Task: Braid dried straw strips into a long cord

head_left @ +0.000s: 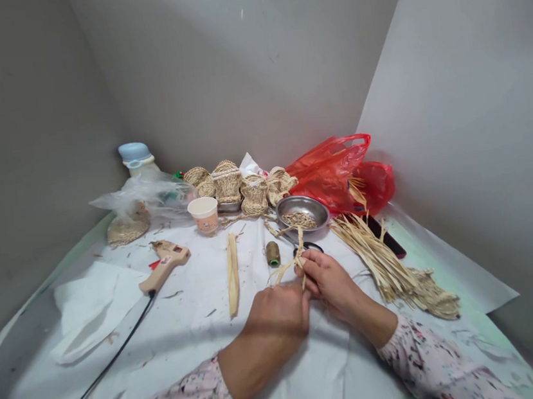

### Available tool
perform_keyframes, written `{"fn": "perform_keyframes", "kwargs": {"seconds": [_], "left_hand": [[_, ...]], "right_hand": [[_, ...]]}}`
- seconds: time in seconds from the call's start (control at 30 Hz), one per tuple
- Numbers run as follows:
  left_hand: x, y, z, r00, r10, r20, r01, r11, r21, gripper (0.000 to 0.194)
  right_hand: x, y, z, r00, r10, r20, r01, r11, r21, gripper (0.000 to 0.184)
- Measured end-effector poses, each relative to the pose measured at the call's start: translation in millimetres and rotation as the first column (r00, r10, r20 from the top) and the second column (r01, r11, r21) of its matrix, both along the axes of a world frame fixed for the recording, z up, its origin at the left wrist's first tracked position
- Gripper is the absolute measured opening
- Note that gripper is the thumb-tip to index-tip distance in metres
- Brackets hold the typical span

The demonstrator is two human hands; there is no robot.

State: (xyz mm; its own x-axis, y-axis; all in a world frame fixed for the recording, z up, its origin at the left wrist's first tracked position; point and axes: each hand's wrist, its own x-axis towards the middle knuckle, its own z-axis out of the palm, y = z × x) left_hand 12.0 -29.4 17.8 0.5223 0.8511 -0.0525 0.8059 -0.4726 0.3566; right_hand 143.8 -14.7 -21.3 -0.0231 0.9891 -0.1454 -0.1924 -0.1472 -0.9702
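Observation:
A pale straw braid (300, 242) stands up between my two hands, with loose strands fanning out to the left at its lower end. My left hand (280, 311) is closed around the lower strands, its fingertips mostly hidden behind its back. Pinched at the braid's base, the fingers of my right hand (327, 277) press strands together. Just beyond lie scissors (312, 247) with black handles, partly covered by the braid and my right hand. A spool of brown thread (272, 254) stands near the braid, and a flat straw strip (232, 275) lies farther left.
A glue gun (165, 264) with a black cord lies at left. Behind are a paper cup (203, 215), woven straw pieces (227, 183), a metal bowl (302, 211) of straw bits and a red plastic bag (334, 175). A straw bundle (375, 257) partly covers a phone (390, 239) at right.

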Motion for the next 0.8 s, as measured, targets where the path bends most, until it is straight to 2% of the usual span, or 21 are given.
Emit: {"fn": "perform_keyframes", "kwargs": {"seconds": [0.1, 0.23, 0.27, 0.33, 0.4, 0.5, 0.6, 0.7, 0.8], "left_hand": [[-7, 6, 4.1, 0.985, 0.041, 0.167, -0.054, 0.996, 0.071, 0.038], [-15, 19, 7.1, 0.891, 0.095, 0.443, -0.179, 0.972, 0.151, 0.035], [-16, 23, 5.1, 0.868, 0.087, 0.489, -0.166, 0.979, 0.121, 0.032], [-16, 28, -2.2, 0.837, 0.079, 0.542, -0.080, 0.997, -0.022, 0.030], [-15, 32, -12.0, 0.851, 0.037, 0.525, 0.055, 0.986, -0.158, 0.035], [-15, 36, -22.8, 0.877, -0.027, 0.479, 0.107, 0.984, -0.140, 0.040], [-18, 39, -23.8, 0.886, -0.061, 0.461, 0.142, 0.979, -0.144, 0.040], [-19, 41, -19.5, 0.860, 0.031, 0.510, 0.113, 0.962, -0.250, 0.040], [-17, 39, -16.7, 0.810, 0.153, 0.566, 0.098, 0.916, -0.388, 0.039]], "right_hand": [[5, 4, -2.9, 1.000, -0.027, -0.002, 0.027, 1.000, 0.003, 0.015], [7, 3, 0.0, 0.999, 0.035, 0.014, -0.035, 0.999, 0.027, 0.014], [6, 3, 1.4, 0.998, 0.058, 0.019, -0.059, 0.998, 0.035, 0.014], [5, 1, 3.7, 0.995, 0.098, 0.034, -0.099, 0.994, 0.050, 0.016], [5, 0, 5.1, 0.989, 0.129, 0.076, -0.133, 0.990, 0.053, 0.018], [5, 0, 7.0, 0.969, 0.136, 0.204, -0.152, 0.986, 0.067, 0.018], [7, -1, 10.8, 0.918, 0.142, 0.370, -0.195, 0.975, 0.109, 0.018], [13, -1, 16.5, 0.846, 0.173, 0.505, -0.264, 0.958, 0.113, 0.019], [18, -2, 22.9, 0.789, 0.218, 0.574, -0.321, 0.943, 0.083, 0.019]]}}
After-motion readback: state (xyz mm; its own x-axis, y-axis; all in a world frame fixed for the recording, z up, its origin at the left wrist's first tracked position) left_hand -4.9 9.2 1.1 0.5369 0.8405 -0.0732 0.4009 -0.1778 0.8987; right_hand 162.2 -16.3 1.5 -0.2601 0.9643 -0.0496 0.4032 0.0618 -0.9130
